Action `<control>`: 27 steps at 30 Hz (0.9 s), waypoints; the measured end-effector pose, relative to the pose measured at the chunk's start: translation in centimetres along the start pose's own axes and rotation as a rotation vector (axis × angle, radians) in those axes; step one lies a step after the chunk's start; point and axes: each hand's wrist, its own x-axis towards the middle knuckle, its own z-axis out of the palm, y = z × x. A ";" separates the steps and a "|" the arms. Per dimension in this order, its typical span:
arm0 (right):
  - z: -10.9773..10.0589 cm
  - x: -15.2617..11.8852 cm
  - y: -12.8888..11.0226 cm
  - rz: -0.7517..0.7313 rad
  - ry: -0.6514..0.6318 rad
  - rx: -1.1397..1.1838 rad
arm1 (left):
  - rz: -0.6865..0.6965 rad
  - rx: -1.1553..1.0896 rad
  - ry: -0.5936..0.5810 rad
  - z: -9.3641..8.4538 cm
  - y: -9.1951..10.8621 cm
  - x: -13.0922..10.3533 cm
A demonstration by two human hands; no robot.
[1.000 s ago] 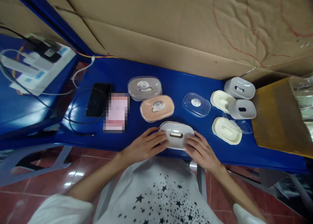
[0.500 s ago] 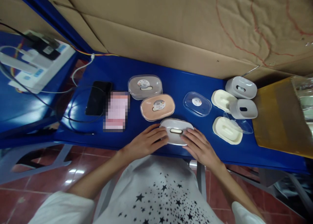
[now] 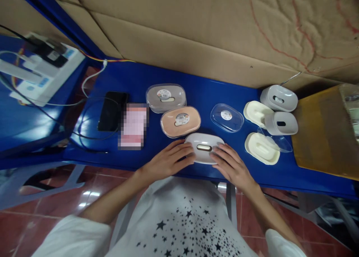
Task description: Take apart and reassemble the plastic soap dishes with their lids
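Observation:
A light grey oval box (image 3: 204, 158) with a slot in its top lies at the table's front edge, between my two hands. My left hand (image 3: 175, 158) grips its left end, and my right hand (image 3: 230, 161) grips the right end, fingers on the top. Just behind it are a peach box (image 3: 181, 128) and a grey box (image 3: 166, 105), both under clear lids with round stickers. A loose clear lid (image 3: 227, 118) with a sticker lies behind my right hand.
On the right are cream trays (image 3: 262, 148), grey slotted covers (image 3: 281, 123), another clear lid and a yellow-brown carton (image 3: 322, 133). Phones (image 3: 109, 113) and cables lie left, with a power strip (image 3: 50, 77) beyond. Cardboard (image 3: 182, 36) stands behind the blue table (image 3: 157, 152).
The view has shifted slightly. Both hands remain on the grey box, with little visible movement.

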 end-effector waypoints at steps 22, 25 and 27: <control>-0.6 0.4 -0.1 -0.015 -0.001 -0.038 | -0.012 0.017 0.030 0.3 0.1 0.1; -0.4 0.0 -0.3 -0.007 -0.013 -0.027 | -0.011 0.001 0.017 0.3 0.2 -0.3; -0.2 -0.1 -0.4 -0.012 -0.011 -0.032 | -0.011 0.000 -0.010 0.1 0.3 -0.4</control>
